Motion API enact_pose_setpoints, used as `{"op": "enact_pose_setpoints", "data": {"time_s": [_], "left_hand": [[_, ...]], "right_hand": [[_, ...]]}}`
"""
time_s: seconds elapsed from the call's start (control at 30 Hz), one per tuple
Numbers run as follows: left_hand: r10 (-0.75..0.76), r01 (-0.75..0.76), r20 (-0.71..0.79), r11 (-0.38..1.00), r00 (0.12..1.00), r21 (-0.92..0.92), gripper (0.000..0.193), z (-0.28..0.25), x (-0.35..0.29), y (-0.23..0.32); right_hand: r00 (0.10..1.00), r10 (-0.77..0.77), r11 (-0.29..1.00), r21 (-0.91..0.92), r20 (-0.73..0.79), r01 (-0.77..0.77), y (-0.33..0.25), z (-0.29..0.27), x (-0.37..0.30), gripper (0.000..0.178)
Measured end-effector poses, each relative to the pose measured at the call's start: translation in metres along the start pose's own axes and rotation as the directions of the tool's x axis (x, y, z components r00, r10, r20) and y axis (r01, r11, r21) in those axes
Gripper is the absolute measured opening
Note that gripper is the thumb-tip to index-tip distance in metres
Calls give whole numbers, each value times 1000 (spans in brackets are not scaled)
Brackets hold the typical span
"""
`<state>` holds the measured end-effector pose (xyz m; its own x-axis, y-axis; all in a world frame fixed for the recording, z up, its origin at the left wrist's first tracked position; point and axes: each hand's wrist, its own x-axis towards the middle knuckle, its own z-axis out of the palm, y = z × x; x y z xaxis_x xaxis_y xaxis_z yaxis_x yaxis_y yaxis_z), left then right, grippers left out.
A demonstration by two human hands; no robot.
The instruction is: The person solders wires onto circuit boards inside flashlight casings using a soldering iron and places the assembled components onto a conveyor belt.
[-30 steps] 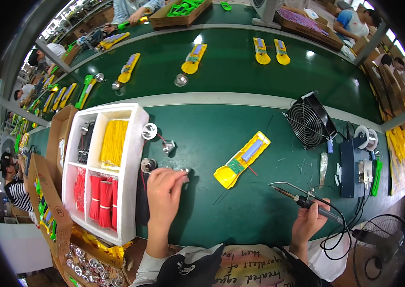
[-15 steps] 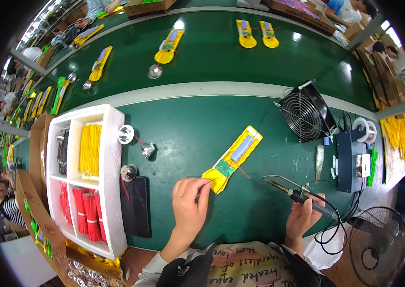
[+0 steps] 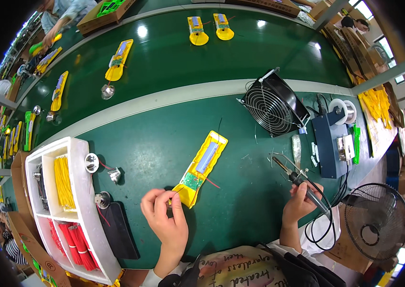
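A long yellow plastic housing (image 3: 192, 197) lies at a slant on the green bench before me. In it sit a lilac-blue cylindrical cell (image 3: 207, 157) and a small green circuit board (image 3: 193, 181). A red wire (image 3: 213, 183) sticks out beside the board. My left hand (image 3: 168, 217) is at the housing's near end, thumb and fingers pinched on what looks like a thin black wire; the fingertips partly hide it. My right hand (image 3: 300, 204) grips a soldering iron (image 3: 313, 195) with a thin metal tube alongside. Its tip is apart from the housing, off to the right.
A white foam box (image 3: 80, 186) of yellow, red and black wires stands left, beside reflector cups (image 3: 91, 163) and a black slab (image 3: 120, 229). A black fan (image 3: 276, 107), soldering station (image 3: 328, 143) and solder reel (image 3: 343, 112) stand right. More housings (image 3: 119, 60) lie on the belt beyond.
The whole view has shifted, so the bench items appear farther left. The soldering iron has moved away from the housing to the right. My left hand stays pinched at the housing's near end.
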<state>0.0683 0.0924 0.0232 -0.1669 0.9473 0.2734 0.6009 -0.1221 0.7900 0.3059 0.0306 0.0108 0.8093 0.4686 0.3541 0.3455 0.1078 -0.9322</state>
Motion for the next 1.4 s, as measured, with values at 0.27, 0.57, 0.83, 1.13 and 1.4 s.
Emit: {"op": "enact_pose_setpoints", "data": {"time_s": [0.27, 0.57, 0.83, 1.13, 1.4], "left_hand": [[13, -9, 156, 1000, 988, -25, 5, 7, 0, -20], [37, -35, 140, 999, 989, -13, 5, 6, -1, -19], [13, -7, 137, 999, 990, -43, 5, 5, -3, -18], [152, -157, 107, 987, 982, 36, 5, -2, -1, -18], [105, -105, 74, 994, 992, 2, 6, -1, -1, -16]], "right_hand": [[997, -48, 984, -176, -60, 37, 6, -6, -7, 13], [998, -62, 980, -191, -28, 56, 7, -5, -6, 12], [998, -57, 983, -177, -29, 51, 8, -5, -5, 12], [989, 88, 995, 58, -122, -81, 1, -6, -3, 11], [975, 199, 968, 174, -99, -180, -8, -9, -2, 9]]}}
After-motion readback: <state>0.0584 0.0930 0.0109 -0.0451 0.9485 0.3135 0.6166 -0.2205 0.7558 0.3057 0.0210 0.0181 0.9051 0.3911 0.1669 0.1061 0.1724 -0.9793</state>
